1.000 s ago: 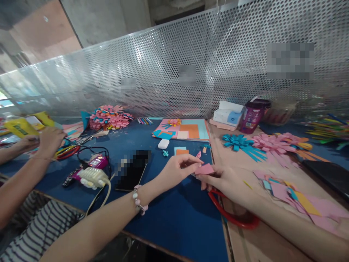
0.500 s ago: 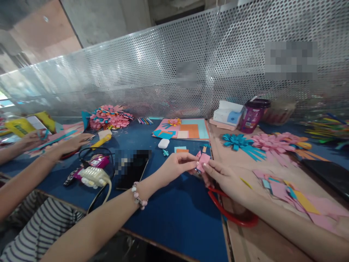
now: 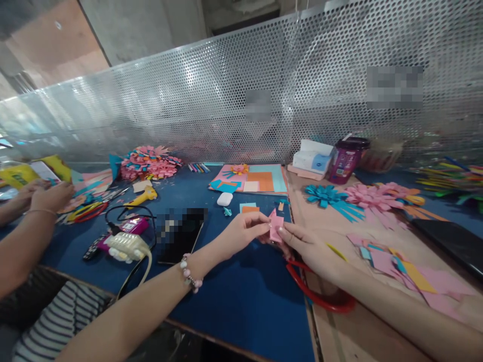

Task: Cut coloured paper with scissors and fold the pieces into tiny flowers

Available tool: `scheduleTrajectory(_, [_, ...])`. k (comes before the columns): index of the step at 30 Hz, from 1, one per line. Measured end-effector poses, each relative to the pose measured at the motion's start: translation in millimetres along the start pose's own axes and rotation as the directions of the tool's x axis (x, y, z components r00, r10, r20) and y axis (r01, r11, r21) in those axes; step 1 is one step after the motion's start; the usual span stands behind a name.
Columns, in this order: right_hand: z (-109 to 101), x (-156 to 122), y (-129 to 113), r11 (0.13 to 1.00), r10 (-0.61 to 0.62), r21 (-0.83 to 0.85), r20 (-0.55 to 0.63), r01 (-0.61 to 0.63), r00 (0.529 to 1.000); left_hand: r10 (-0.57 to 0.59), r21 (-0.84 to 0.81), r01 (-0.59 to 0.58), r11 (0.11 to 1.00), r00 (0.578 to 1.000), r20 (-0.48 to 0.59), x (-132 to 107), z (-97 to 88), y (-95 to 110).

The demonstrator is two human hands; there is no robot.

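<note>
A small piece of pink paper [image 3: 276, 229] is pinched between my two hands over the blue table. My left hand [image 3: 247, 232], with a bead bracelet at the wrist, closes thumb and forefinger on its left side. My right hand [image 3: 304, 244] grips the right side, thumb on top; its lower fingers are partly hidden. Red-handled scissors [image 3: 332, 304] lie below the right hand; their blades are out of sight, and I cannot tell whether the lower fingers touch them. Orange and light-blue paper squares [image 3: 249, 208] rest just beyond my left hand.
Left of my forearm are a phone [image 3: 183, 235], a power strip [image 3: 126, 245] and a yellow glue gun [image 3: 145, 197]. A co-worker's hands [image 3: 49, 198] work at far left. Paper flowers [image 3: 372, 198], paper scraps [image 3: 396, 264] and a purple cup [image 3: 347, 160] are on the right.
The pink paper has turned slightly and shows more of its face between my fingers. The co-worker's hands have come together at far left, uncovering scissors on the table.
</note>
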State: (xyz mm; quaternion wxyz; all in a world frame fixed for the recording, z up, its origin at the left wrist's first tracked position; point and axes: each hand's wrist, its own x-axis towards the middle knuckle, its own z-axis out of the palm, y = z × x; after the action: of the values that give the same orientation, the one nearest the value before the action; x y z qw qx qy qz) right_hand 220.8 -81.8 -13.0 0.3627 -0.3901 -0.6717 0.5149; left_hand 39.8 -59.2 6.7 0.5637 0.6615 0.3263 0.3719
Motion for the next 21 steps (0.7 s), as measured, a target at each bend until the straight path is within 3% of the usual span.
scheduleTrajectory(6, [0,-2,-4,0.999,-0.007,-0.045,-0.022,0.006,1.0,0.014,0.038,-0.014,0.999,1.0,-0.003,0,0.5,1])
scheduleTrajectory(12, [3,-2,-10,1.0,0.016,0.028,-0.151,-0.012,0.988,0.032,0.014,-0.031,0.999,0.997,-0.072,0,1.6,3])
scheduleTrajectory(21, [3,-3,-11,1.0,0.014,0.007,-0.173,-0.013,0.985,0.055,0.004,-0.055,0.998,0.998,-0.028,0,1.2,2])
